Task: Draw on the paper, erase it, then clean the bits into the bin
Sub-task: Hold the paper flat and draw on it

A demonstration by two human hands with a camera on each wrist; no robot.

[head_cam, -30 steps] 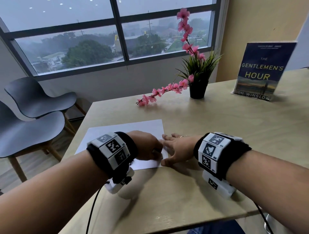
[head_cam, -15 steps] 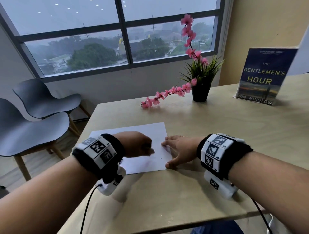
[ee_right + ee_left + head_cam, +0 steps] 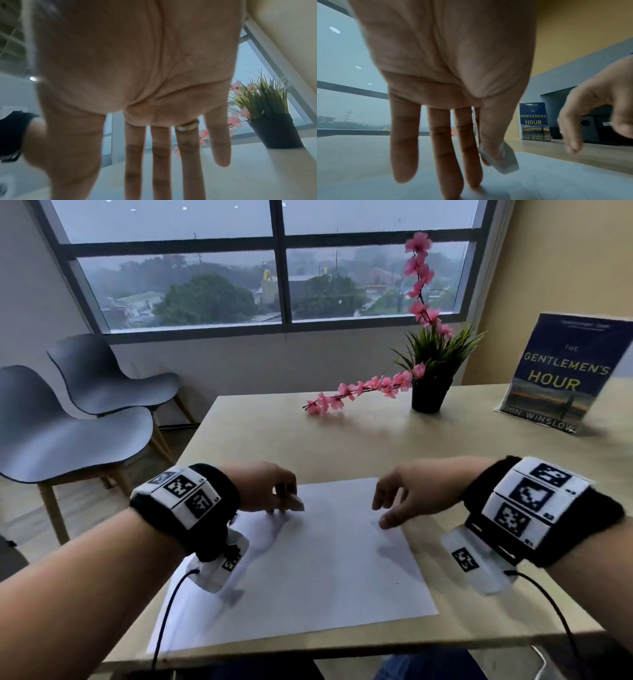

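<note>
A white sheet of paper (image 3: 325, 570) lies flat on the light wooden table (image 3: 445, 446), near its front edge. My left hand (image 3: 284, 505) is at the sheet's far left corner and pinches a small white eraser (image 3: 295, 503) between thumb and forefinger. The left wrist view shows the eraser (image 3: 506, 162) just above the paper (image 3: 556, 182), with the other fingers pointing straight down to the sheet. My right hand (image 3: 387, 511) hovers over the paper's far right corner, fingers loose and holding nothing. In the right wrist view its fingers (image 3: 161, 155) hang straight.
A black pot of grass (image 3: 430, 395) with a pink blossom branch (image 3: 356, 392) stands at the back of the table. A blue book (image 3: 561, 374) stands upright at the back right. Two grey chairs (image 3: 68, 433) sit left of the table.
My right hand has lifted off the paper and moved right. The left hand has drawn away to the left with the eraser. The paper now fills more of the head view.
</note>
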